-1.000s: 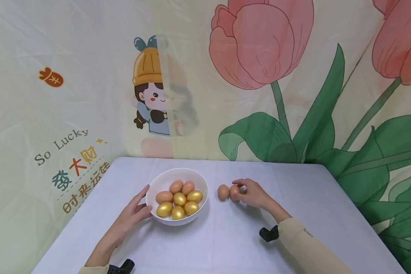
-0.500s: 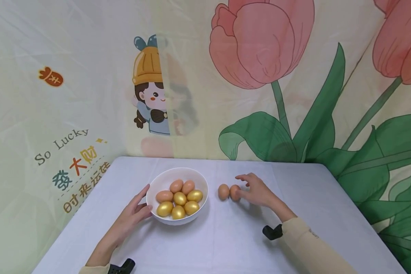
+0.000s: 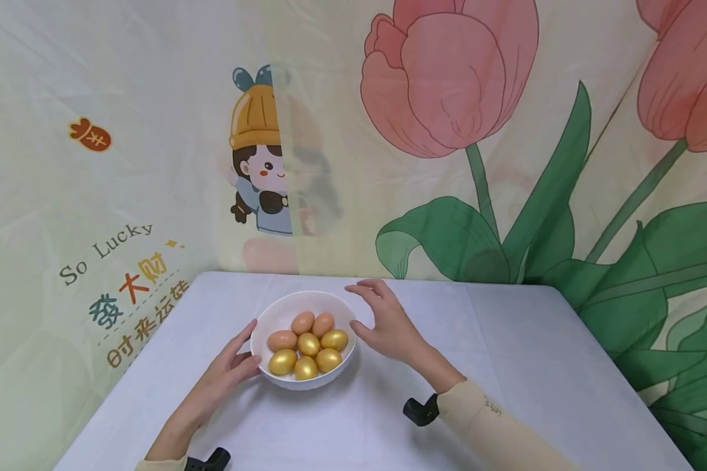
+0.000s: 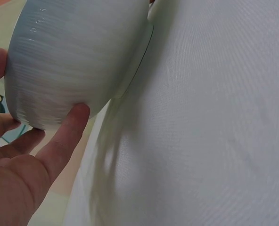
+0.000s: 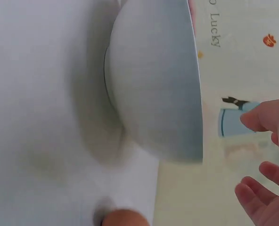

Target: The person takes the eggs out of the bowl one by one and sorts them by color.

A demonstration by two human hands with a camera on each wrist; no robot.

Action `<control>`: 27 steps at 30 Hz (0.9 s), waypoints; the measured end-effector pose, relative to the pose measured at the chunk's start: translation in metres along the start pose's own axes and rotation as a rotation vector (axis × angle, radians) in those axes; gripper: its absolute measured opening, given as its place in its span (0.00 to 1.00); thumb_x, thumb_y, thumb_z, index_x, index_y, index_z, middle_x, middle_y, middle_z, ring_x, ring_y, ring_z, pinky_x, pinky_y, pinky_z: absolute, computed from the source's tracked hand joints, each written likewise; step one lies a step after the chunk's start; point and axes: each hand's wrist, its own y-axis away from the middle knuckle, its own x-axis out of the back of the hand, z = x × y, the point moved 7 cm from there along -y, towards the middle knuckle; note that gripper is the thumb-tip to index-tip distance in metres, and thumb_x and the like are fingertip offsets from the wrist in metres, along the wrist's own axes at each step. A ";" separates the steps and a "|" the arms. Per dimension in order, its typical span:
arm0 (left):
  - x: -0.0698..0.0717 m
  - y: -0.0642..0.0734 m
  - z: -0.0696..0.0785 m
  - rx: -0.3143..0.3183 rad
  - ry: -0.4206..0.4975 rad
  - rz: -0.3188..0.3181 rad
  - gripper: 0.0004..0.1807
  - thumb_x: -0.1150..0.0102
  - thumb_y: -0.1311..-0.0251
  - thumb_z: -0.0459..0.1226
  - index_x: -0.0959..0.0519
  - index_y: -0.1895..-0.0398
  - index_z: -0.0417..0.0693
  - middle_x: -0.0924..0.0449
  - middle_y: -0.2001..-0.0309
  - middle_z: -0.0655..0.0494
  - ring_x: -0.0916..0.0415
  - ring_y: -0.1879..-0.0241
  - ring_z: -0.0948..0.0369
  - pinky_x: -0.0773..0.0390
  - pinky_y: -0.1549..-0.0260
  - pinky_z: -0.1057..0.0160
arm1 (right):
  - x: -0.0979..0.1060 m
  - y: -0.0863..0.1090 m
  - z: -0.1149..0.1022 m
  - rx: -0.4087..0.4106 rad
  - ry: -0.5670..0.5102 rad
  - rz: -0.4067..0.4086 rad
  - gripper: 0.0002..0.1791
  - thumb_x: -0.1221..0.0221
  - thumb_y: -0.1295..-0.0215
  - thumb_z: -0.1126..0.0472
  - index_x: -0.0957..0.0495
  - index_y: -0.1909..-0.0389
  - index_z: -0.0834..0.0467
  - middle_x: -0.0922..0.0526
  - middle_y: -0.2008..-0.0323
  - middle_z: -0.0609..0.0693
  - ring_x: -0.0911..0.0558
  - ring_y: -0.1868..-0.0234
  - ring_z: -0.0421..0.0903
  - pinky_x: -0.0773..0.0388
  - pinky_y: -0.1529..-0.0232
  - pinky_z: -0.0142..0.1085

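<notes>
A white bowl (image 3: 289,307) holds three brown eggs (image 3: 303,322) and several gold eggs (image 3: 309,345). Along its left side my left hand (image 3: 220,376) rests, with extended fingers and thumb touching the outer wall, as the left wrist view also shows on the bowl (image 4: 83,56). My right hand (image 3: 389,327) is raised at the right rim, fingers and thumb spread apart and holding nothing. Part of a brown egg (image 5: 125,219) shows on the table at the bottom of the right wrist view. In the head view my right hand covers the spot beside the bowl where two brown eggs were seen.
White cloth covers the table (image 3: 524,366), whose back edge meets a printed backdrop (image 3: 330,255) of tulips and a cartoon figure. A black wrist camera (image 3: 421,410) sits at the right sleeve, another (image 3: 209,460) at the left.
My right hand has let go of the brown egg, risen and moved left to the bowl's right rim. The left hand and the bowl stay in place.
</notes>
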 end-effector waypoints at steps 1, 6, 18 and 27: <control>0.000 0.000 0.000 0.001 0.002 0.001 0.44 0.42 0.22 0.43 0.55 0.11 0.61 0.63 0.13 0.41 0.36 0.24 0.37 0.17 0.36 0.54 | -0.006 -0.003 -0.004 -0.003 -0.020 -0.016 0.34 0.27 0.36 0.64 0.24 0.29 0.55 0.28 0.32 0.57 0.24 0.33 0.55 0.15 0.38 0.49; 0.001 -0.001 -0.001 0.008 0.004 0.005 0.44 0.42 0.22 0.43 0.55 0.11 0.61 0.62 0.13 0.41 0.35 0.24 0.37 0.16 0.37 0.55 | -0.037 -0.019 -0.015 -0.061 -0.100 -0.117 0.35 0.29 0.34 0.64 0.27 0.26 0.52 0.29 0.32 0.55 0.20 0.40 0.52 0.14 0.42 0.42; 0.001 0.000 -0.003 0.010 0.004 0.003 0.44 0.41 0.22 0.45 0.54 0.11 0.60 0.63 0.13 0.41 0.36 0.24 0.36 0.17 0.36 0.53 | -0.093 -0.045 -0.021 -0.241 -0.124 -0.250 0.35 0.26 0.35 0.55 0.26 0.28 0.51 0.25 0.36 0.55 0.19 0.51 0.49 0.19 0.53 0.32; 0.001 0.000 -0.002 -0.002 0.002 0.001 0.45 0.41 0.22 0.45 0.54 0.11 0.60 0.63 0.13 0.41 0.37 0.23 0.36 0.17 0.35 0.50 | -0.099 -0.049 -0.021 -0.281 -0.014 -0.263 0.35 0.26 0.36 0.50 0.24 0.29 0.47 0.20 0.38 0.52 0.22 0.55 0.42 0.20 0.51 0.35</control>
